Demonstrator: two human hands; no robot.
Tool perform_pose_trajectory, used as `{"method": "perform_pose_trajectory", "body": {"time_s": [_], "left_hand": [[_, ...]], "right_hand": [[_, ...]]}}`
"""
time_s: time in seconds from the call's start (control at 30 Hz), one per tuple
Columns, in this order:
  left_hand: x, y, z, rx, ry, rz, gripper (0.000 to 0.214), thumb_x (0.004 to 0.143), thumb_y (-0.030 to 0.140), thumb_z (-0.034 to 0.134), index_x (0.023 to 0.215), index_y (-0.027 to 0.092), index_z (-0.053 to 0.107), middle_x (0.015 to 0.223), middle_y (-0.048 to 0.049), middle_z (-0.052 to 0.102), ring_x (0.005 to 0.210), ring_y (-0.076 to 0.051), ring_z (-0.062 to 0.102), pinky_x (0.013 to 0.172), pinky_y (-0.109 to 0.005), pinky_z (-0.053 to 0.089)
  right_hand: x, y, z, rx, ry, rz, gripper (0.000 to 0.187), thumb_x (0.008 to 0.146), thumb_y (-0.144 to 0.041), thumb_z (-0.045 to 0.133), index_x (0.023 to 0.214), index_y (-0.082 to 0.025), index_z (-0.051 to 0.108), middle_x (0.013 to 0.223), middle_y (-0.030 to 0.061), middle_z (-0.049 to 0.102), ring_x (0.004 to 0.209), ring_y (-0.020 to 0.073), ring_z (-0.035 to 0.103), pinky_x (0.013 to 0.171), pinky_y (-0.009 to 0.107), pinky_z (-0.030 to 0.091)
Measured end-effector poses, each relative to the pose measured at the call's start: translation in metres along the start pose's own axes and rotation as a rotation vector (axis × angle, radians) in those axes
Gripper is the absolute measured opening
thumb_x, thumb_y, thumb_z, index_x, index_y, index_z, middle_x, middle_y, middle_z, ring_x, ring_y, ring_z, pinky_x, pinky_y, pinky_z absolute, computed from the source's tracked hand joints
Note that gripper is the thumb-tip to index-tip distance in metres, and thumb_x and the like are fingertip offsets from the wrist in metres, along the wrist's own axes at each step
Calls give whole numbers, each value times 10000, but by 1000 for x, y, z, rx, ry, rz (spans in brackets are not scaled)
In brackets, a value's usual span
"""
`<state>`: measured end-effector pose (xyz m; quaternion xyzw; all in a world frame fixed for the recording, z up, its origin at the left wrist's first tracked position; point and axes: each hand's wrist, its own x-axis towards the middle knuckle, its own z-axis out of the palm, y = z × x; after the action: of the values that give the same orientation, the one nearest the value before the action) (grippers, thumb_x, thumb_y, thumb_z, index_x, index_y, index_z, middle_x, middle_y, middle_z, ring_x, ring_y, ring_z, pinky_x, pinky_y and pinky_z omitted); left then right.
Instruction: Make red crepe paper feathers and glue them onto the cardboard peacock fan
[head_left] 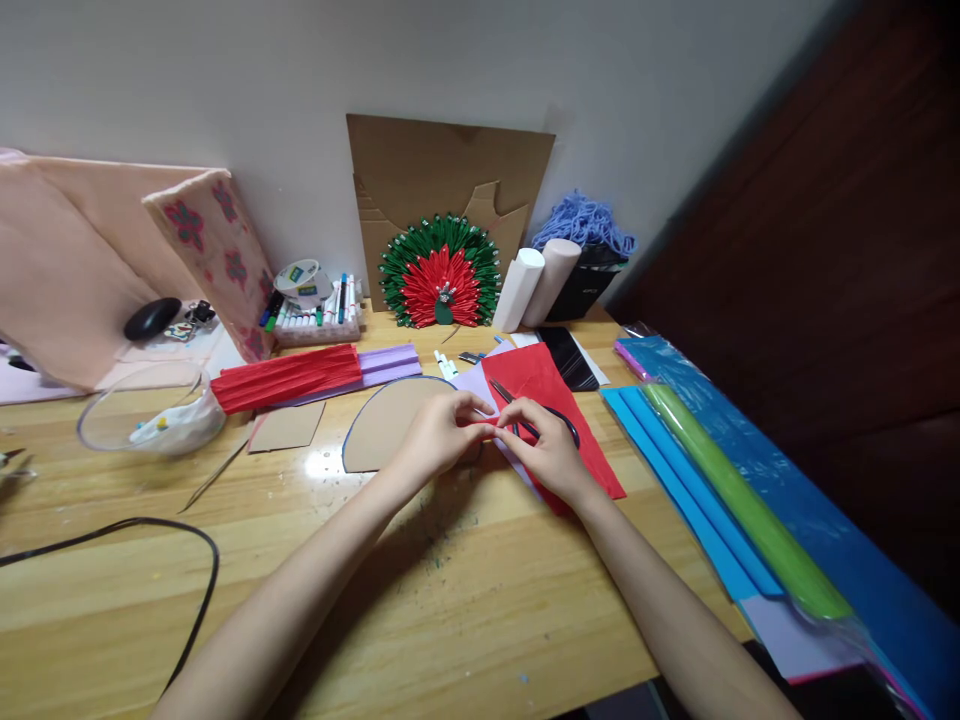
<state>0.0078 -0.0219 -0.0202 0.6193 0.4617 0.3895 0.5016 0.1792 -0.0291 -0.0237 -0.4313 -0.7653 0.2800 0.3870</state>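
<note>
Over the left edge of a red sheet (pixel 595 455), the left hand (pixel 442 435) and right hand (pixel 549 450), both nearly closed, pinched a small red strip (pixel 490 422). Dark scissors (pixel 574 430) showed against the sheet beside the right hand; whether it also held them was unclear. Beyond the sheet stood a green-and-red fan-shaped ornament (pixel 444 275).

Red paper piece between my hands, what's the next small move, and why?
Probably a gentle twist of the red paper piece with the right hand while the left hand steadies it: both pinch it close together, and the peacock decoration at the back shows narrow, pointed red feathers.
</note>
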Motion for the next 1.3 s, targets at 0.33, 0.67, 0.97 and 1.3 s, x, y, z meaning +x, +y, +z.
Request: {"method": "perform_pose_trajectory", "body": {"time_s": [0.33,0.67,0.97,1.3], "left_hand": [[-2,-1,1,74,-54,-1,217,724,294,630,878,145,668,844,-108,707,778,-208,659,677,-278,494],[-5,13,0,247,-68,-46,286,725,366,599,855,134,706,696,-55,695,627,-160,607,577,-229,449],[-5,11,-1,279,-100,-5,301,755,371,555,837,124,708,640,-46,667,571,-138,564,547,-216,414],[-2,2,-3,342,-82,61,277,788,332,505,706,129,675,606,-19,630,555,-112,523,531,-199,372]], "right_hand": [[0,-1,4,149,60,114,65,809,-253,576,784,-197,553,760,1,606,736,153,596,703,275,474],[-1,0,4,143,92,127,69,828,-265,554,806,-203,534,783,-3,575,718,139,573,663,247,457],[-2,0,4,113,124,62,57,821,-243,573,794,-198,550,779,9,579,729,149,570,682,271,463],[-1,-2,0,97,103,48,46,795,-238,612,789,-193,604,767,21,624,724,160,598,684,287,479]]}}
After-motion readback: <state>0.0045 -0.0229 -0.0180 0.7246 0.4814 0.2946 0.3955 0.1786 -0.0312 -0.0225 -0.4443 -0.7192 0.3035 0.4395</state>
